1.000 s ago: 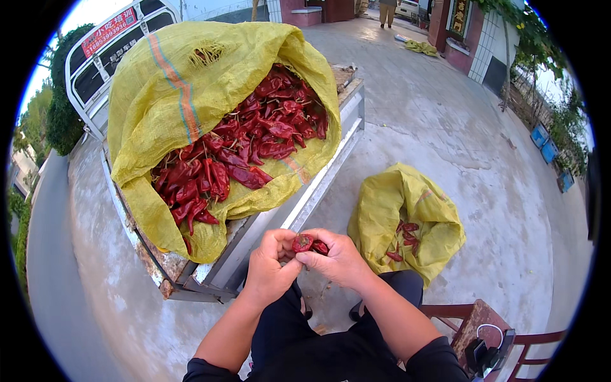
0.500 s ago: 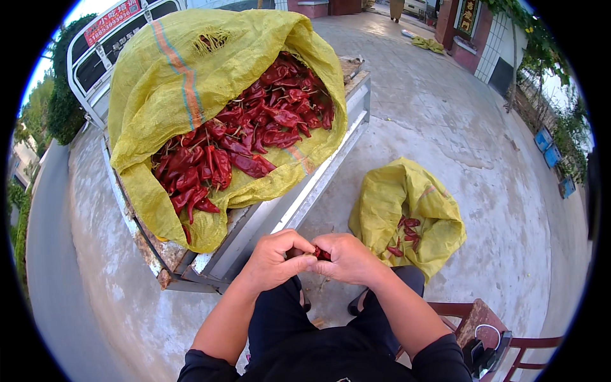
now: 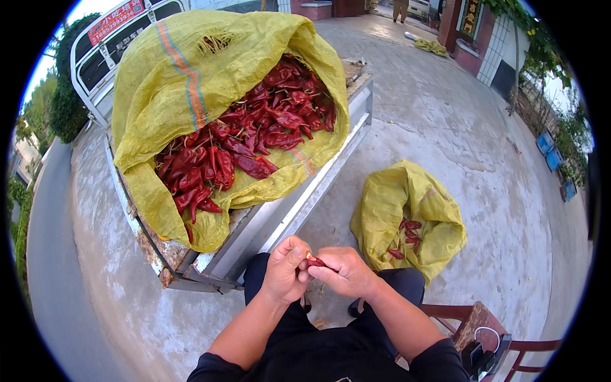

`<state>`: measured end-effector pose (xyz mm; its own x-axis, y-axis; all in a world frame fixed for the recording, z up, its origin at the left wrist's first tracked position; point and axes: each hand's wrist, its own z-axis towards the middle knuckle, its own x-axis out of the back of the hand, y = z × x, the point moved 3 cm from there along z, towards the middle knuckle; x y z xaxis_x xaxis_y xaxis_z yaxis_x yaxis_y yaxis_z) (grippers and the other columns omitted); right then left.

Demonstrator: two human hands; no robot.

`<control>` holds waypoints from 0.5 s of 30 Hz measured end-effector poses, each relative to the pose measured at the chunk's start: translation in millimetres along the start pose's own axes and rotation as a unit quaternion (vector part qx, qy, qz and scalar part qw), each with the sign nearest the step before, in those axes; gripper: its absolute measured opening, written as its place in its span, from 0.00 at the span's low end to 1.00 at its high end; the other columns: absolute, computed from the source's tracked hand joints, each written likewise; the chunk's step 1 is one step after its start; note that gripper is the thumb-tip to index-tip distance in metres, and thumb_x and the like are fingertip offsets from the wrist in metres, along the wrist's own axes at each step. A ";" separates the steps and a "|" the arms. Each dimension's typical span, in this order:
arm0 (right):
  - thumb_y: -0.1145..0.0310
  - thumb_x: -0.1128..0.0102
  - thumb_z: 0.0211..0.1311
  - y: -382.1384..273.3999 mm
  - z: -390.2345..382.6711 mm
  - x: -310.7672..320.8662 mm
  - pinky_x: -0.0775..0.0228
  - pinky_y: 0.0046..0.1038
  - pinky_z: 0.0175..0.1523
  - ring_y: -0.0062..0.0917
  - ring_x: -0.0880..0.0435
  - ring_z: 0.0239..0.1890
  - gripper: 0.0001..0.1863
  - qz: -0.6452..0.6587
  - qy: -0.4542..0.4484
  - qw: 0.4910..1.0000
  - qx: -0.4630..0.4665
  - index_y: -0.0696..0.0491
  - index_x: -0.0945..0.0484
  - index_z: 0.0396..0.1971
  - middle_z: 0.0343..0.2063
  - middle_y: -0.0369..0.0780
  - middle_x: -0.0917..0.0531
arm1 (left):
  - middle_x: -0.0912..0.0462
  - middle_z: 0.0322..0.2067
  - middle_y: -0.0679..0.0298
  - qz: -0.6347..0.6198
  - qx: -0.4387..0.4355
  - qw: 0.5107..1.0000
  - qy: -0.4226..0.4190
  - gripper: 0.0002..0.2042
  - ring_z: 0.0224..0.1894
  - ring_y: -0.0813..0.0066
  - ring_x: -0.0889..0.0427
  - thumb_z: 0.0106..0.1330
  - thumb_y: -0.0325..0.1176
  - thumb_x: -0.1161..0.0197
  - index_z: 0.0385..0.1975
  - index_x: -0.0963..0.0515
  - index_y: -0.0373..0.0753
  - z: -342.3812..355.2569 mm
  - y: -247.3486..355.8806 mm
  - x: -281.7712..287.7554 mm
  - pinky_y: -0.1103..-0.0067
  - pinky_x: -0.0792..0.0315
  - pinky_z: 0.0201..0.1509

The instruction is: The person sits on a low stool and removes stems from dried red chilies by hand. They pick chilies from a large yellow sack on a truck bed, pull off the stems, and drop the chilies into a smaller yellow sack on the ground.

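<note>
Both hands meet over my lap, just below the metal edge of the truck bed [image 3: 286, 213]. My right hand [image 3: 347, 274] grips a dark red dried chili [image 3: 317, 263], thumb along it. My left hand [image 3: 284, 270] pinches at the chili's pale top end, fingertips against those of the right. A large yellow woven sack [image 3: 146, 95], striped orange and blue, lies open on the truck bed, full of red chilies [image 3: 226, 165]. On the concrete beyond my right knee, a smaller open yellow sack [image 3: 382, 197] holds several dried chilies [image 3: 410, 229].
At lower right stand a red-brown wooden chair or bench [image 3: 471, 318] and a dark device with a white cord [image 3: 474, 353]. Blue boxes [image 3: 554, 159] line the right edge. A person [image 3: 400, 9] stands far back by a doorway. A road [image 3: 54, 254] runs along the left.
My left hand has turned and shifted, showing more of its curled fingers and thumb. The chili between my hands now shows a pale end. Both hands stay together.
</note>
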<state>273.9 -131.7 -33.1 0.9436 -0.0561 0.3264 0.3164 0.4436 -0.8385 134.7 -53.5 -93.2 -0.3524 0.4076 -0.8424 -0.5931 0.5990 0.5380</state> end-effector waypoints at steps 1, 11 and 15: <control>0.68 0.37 0.73 -1.0 -1.6 0.6 0.29 0.34 0.34 0.34 0.21 0.27 0.09 0.007 -0.006 1.000 -0.001 0.57 0.20 0.32 0.24 0.41 0.22 | 0.19 0.29 0.66 -0.041 0.005 0.999 0.012 0.08 0.23 0.80 0.23 0.77 0.33 0.34 0.35 0.23 0.39 1.1 -3.2 0.5 0.82 0.27 0.28; 0.69 0.34 0.69 72.5 -97.9 124.6 0.28 0.25 0.36 0.21 0.21 0.29 0.09 -0.188 0.249 0.920 -0.238 0.58 0.20 0.43 0.31 0.39 0.18 | 0.11 0.46 0.56 0.819 -0.128 0.558 -0.035 0.14 0.44 0.52 0.12 0.66 0.35 0.30 0.50 0.15 0.41 7.5 53.1 -21.8 0.63 0.18 0.47; 0.68 0.32 0.68 96.3 -127.9 179.7 0.19 0.30 0.47 0.29 0.13 0.40 0.25 -0.461 0.250 0.812 -0.255 0.59 0.24 0.63 0.48 0.46 0.15 | 0.12 0.43 0.57 0.834 -0.231 0.499 0.031 0.12 0.42 0.54 0.12 0.66 0.33 0.33 0.48 0.14 0.43 51.6 113.2 -28.1 0.59 0.20 0.47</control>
<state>486.4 -213.4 -111.0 0.1629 -0.5674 0.8071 0.7903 -0.4147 -0.4511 114.7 38.4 -7.1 -0.6483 0.0423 0.7602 0.4654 -0.7681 0.4397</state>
